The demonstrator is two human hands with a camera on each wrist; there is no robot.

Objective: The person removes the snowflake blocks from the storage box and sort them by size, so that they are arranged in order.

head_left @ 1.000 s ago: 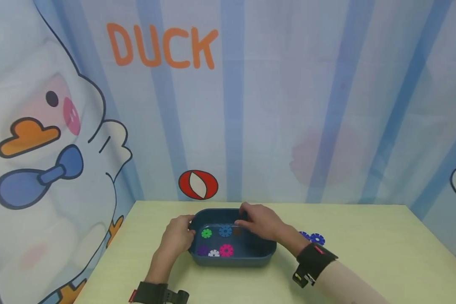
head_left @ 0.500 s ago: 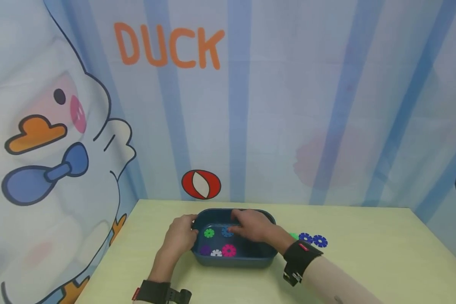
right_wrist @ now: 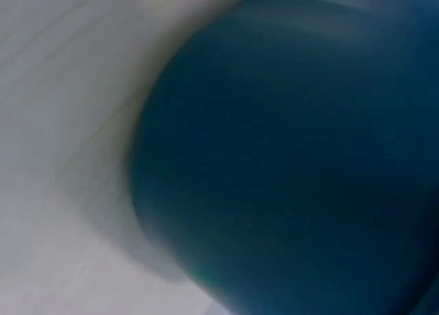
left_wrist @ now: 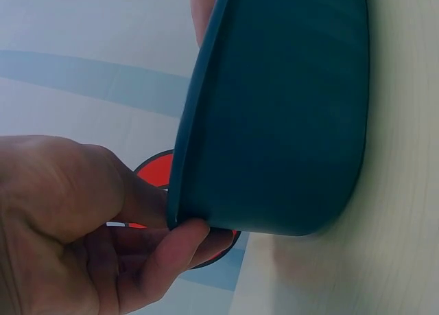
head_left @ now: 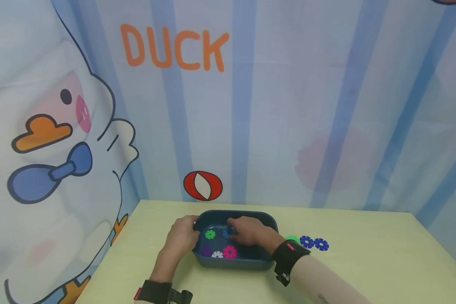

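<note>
A dark teal plastic basin (head_left: 235,264) stands on the table, with flower-shaped plastic discs on its floor. My left hand (head_left: 182,236) grips the basin's left rim, thumb and fingers on either side of the wall, as the left wrist view shows closely. My right hand (head_left: 247,231) reaches inside the basin, its index finger and thumb apart over a blue disc (head_left: 226,233), partly covering it. Left of that lies a green disc (head_left: 210,234). Nearer the front are a purple disc (head_left: 207,251), a white disc (head_left: 217,254) and a pink disc (head_left: 229,252).
Right of the basin, on the pale yellow table (head_left: 365,253), lie two dark blue discs (head_left: 313,242) and a light green disc (head_left: 293,238), partly behind the right wrist. A duck-printed curtain (head_left: 273,105) hangs along the back and left side.
My right hand has moved left and down into the basin, from the far rim to the blue disc. The brown disc is now hidden. My left hand keeps its grip.
</note>
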